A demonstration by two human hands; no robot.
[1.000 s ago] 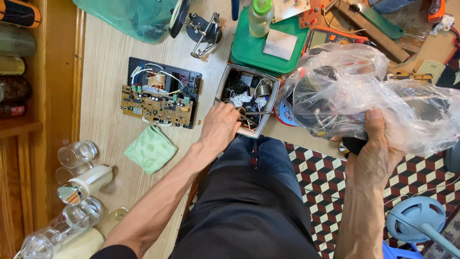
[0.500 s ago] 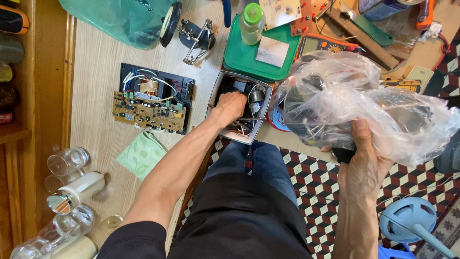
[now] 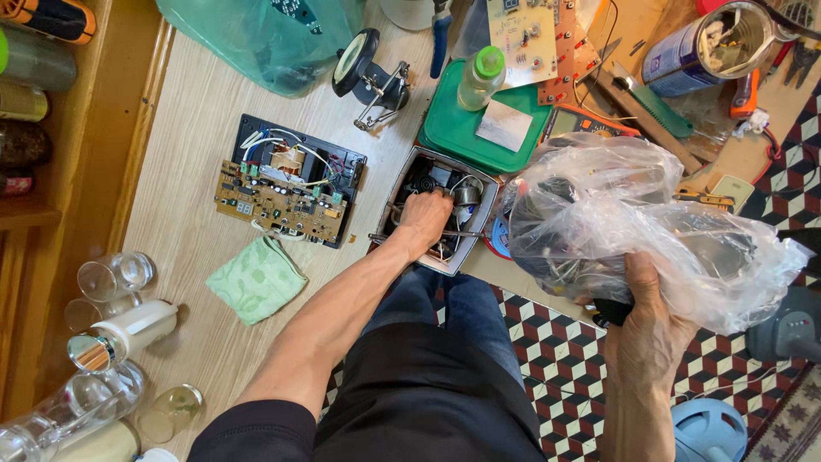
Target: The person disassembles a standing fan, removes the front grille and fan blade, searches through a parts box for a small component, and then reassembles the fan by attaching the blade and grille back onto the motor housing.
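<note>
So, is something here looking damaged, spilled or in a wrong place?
Nothing spilled. One oddity: the black device on the floor lies opened, its circuit board and wires exposed. The left hand digs in the parts box; the right hand holds the plastic bag.

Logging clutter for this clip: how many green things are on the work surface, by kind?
Green container lid: 1
Green bottle cap: 1
Green cloth: 1
Green translucent bag: 1
Total: 4
</note>
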